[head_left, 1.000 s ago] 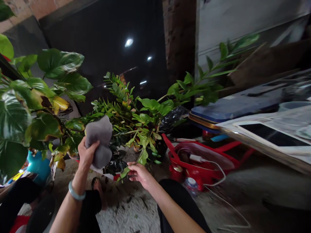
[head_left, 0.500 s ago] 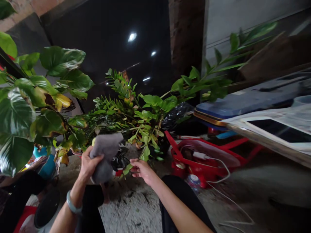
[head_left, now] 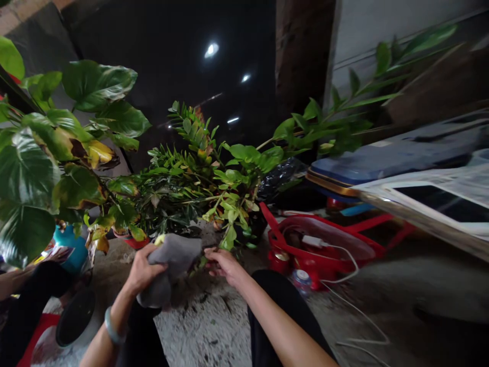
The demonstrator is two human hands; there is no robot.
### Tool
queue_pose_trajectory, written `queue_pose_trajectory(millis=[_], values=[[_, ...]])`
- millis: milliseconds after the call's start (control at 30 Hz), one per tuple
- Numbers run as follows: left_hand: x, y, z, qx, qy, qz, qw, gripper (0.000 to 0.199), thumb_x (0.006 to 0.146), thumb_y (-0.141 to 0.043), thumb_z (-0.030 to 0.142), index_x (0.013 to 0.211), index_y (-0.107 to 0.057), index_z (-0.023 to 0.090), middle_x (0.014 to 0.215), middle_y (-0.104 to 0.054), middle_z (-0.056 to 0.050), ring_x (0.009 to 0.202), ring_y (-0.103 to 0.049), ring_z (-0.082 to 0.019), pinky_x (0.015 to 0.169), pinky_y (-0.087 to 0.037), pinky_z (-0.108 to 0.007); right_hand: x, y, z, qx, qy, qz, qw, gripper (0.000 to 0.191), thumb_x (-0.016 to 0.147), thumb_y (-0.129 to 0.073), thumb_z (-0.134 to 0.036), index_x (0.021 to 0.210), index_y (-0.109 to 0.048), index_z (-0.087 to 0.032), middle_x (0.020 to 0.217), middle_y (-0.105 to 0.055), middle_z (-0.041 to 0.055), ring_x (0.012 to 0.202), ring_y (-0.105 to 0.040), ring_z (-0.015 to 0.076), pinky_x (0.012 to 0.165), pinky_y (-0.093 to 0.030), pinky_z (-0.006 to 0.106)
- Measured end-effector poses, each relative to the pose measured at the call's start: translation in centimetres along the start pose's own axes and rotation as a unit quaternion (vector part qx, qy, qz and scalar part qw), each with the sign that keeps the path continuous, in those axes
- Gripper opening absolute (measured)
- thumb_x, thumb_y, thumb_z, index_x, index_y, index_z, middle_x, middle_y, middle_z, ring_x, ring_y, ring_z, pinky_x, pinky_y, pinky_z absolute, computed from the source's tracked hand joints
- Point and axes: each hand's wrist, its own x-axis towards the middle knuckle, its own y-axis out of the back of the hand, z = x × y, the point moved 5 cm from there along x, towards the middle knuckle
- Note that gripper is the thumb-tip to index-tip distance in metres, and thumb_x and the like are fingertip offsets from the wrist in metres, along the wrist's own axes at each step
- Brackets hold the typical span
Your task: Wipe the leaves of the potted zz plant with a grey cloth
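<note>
My left hand is closed round a grey cloth, with a small yellow patch at its top edge. Just right of the cloth, my right hand pinches a leafy green stem between thumb and fingers. The cloth partly covers that stem. Behind both hands stand leafy potted plants, and a red pot rim shows behind my left hand. A large-leaved plant with some yellow and brown leaves fills the left side.
A red bag with a white charger and cable sits at the right, beside a small clear bottle. Blue and white boards jut in above it. At the lower left are another person's arm and a dark round container.
My left hand has lowered and moved right with the cloth, which now reaches the stem near my right hand. My right hand keeps its pinch and has barely moved.
</note>
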Motion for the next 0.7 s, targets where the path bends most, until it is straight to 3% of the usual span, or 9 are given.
queue_pose_trajectory(millis=[100,167,233,300,367,433,567,633,700], values=[[0.8,5.5,-0.7,-0.046,0.054,0.212,0.975,0.040,0.061,-0.078,0.046,0.089,-0.074,0.018,0.076,-0.068,-0.001,0.073,-0.061,-0.023,0.069,-0.050,-0.033,-0.2,0.1,-0.3,-0.001,0.005,-0.006,1.000,0.022,0.074,-0.070,-0.013,0.096,-0.067,-0.020,0.069,-0.073,-0.0006,0.060,-0.070,0.0153,0.049,-0.052,0.023],[1.8,6.9,-1.3,-0.034,0.059,0.315,0.946,0.043,0.062,-0.076,0.051,0.090,-0.073,0.018,0.079,-0.069,-0.003,0.077,-0.063,-0.024,0.070,-0.050,-0.033,-0.4,-0.1,-0.3,-0.004,0.005,-0.002,1.000,0.023,0.075,-0.069,-0.013,0.097,-0.067,-0.019,0.069,-0.073,-0.0006,0.060,-0.070,0.0156,0.050,-0.052,0.023],[2.6,5.6,-2.6,-0.005,0.071,0.311,0.948,0.040,0.061,-0.075,0.049,0.086,-0.073,0.018,0.078,-0.071,-0.004,0.077,-0.065,-0.025,0.069,-0.050,-0.034,-0.4,-0.3,-0.3,-0.009,0.002,0.007,1.000,0.023,0.076,-0.068,-0.012,0.097,-0.067,-0.019,0.068,-0.073,-0.0010,0.059,-0.070,0.0153,0.049,-0.052,0.023],[2.3,2.4,-4.5,0.015,0.094,0.226,0.970,0.035,0.058,-0.075,0.044,0.081,-0.073,0.018,0.073,-0.071,-0.004,0.074,-0.065,-0.026,0.068,-0.050,-0.034,-0.4,-0.5,-0.2,-0.012,-0.001,0.013,1.000,0.023,0.077,-0.066,-0.011,0.098,-0.066,-0.019,0.067,-0.073,-0.0014,0.057,-0.069,0.0148,0.048,-0.052,0.023],[0.6,-0.7,-6.4,0.016,0.114,0.136,0.984,0.030,0.056,-0.074,0.039,0.077,-0.075,0.018,0.070,-0.071,-0.003,0.072,-0.066,-0.026,0.067,-0.049,-0.034,-0.3,-0.5,-0.1,-0.012,-0.003,0.016,1.000,0.022,0.077,-0.066,-0.011,0.098,-0.066,-0.019,0.067,-0.073,-0.0013,0.056,-0.068,0.0143,0.047,-0.051,0.022],[-1.8,-1.8,-7.5,-0.001,0.132,0.096,0.987,0.027,0.057,-0.072,0.039,0.072,-0.075,0.018,0.065,-0.069,-0.002,0.068,-0.064,-0.025,0.064,-0.048,-0.033,-0.2,-0.4,-0.1,-0.012,-0.004,0.015,1.000,0.022,0.077,-0.067,-0.011,0.098,-0.066,-0.019,0.068,-0.073,-0.0008,0.055,-0.068,0.0142,0.047,-0.052,0.022],[-3.5,2.6,-5.5,-0.001,0.105,0.213,0.971,0.034,0.060,-0.077,0.048,0.075,-0.073,0.017,0.064,-0.066,-0.002,0.066,-0.061,-0.024,0.062,-0.048,-0.032,-0.1,-0.1,-0.1,-0.013,-0.006,0.006,1.000,0.023,0.075,-0.070,-0.012,0.097,-0.066,-0.019,0.067,-0.073,-0.0013,0.055,-0.069,0.0144,0.047,-0.052,0.022],[-2.0,5.3,-3.1,0.038,0.058,0.304,0.950,0.037,0.063,-0.078,0.051,0.080,-0.072,0.018,0.070,-0.066,-0.001,0.072,-0.062,-0.024,0.067,-0.049,-0.033,0.1,-0.2,-0.1,-0.010,-0.006,0.000,1.000,0.022,0.076,-0.069,-0.012,0.096,-0.066,-0.019,0.065,-0.072,-0.0017,0.054,-0.068,0.0141,0.047,-0.052,0.022],[0.3,5.8,-1.5,0.074,0.022,0.344,0.936,0.038,0.067,-0.077,0.050,0.088,-0.071,0.019,0.079,-0.067,-0.002,0.080,-0.064,-0.024,0.074,-0.051,-0.033,0.3,-0.5,0.0,-0.004,-0.002,0.000,1.000,0.020,0.077,-0.068,-0.012,0.095,-0.066,-0.019,0.066,-0.073,-0.0011,0.055,-0.068,0.0143,0.048,-0.052,0.022]])
